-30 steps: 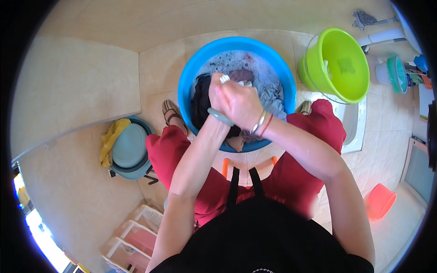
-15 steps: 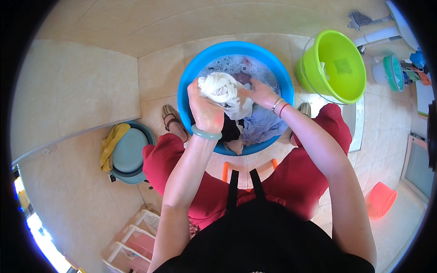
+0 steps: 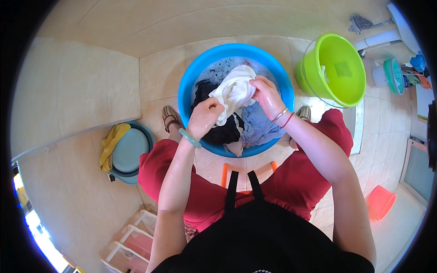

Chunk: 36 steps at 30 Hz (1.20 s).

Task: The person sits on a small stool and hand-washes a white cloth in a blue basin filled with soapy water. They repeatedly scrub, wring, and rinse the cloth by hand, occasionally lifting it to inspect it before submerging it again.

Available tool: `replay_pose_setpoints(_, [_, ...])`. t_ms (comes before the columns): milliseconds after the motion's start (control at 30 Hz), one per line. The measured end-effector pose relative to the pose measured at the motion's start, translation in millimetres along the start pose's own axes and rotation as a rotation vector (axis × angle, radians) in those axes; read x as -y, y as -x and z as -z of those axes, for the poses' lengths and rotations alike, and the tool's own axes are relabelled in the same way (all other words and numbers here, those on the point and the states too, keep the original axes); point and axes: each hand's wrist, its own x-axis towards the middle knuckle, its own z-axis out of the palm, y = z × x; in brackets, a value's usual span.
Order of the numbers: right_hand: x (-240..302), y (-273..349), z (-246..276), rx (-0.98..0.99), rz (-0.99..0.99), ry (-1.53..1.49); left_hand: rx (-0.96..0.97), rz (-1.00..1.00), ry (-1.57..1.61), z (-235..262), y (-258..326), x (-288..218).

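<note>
A wet white garment is stretched between my hands above a round blue basin; its exact kind cannot be made out. My left hand pinches its lower left edge. On the upper right side my right hand grips the cloth, thumb along its edge. Beneath it, the basin holds soapy water with foam, black clothing and a light blue garment. A small beige piece of cloth rests against the basin's near wall.
Right of the basin stands a lime green bucket with a wire handle. A grey-blue tub with a yellow cloth sits at left. A white rack stands lower left, a coral bucket lower right. My feet flank the basin.
The bunched white garment has been spread out and lengthened. My left hand has moved down to its lower edge, while my right hand has taken hold of its upper right side.
</note>
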Motion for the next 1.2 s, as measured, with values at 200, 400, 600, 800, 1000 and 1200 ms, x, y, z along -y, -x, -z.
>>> replay_pose_setpoints(200, [29.4, 10.9, -17.4, 0.145, 0.24, 0.45, -0.398, -0.357, -0.394, -13.5, 10.8, -33.8])
replay_pose_setpoints(400, [35.8, 28.8, -19.0, 0.3, 0.213, 0.563, -0.164, -0.093, -0.04, -13.0, -14.5, -32.4])
replay_pose_setpoints(600, [34.8, 31.2, 16.4, 0.151, 0.582, 1.423, 0.175, -0.062, 1.039, -9.6, 3.5, -48.5])
replay_pose_setpoints(800, [66.0, 44.5, 1.2, 0.071, 0.059, 0.254, -0.086, -0.295, -0.486, -14.4, 3.4, -34.3])
replay_pose_setpoints(1000, [69.1, 37.9, 5.0, 0.3, 0.242, 1.384, 0.127, -0.111, 0.27, -3.0, -14.3, -13.7])
replay_pose_setpoints(1200, [62.8, 15.4, 37.5, 0.216, 0.084, 0.931, 0.368, -0.18, 0.644, -2.9, -1.2, -48.2])
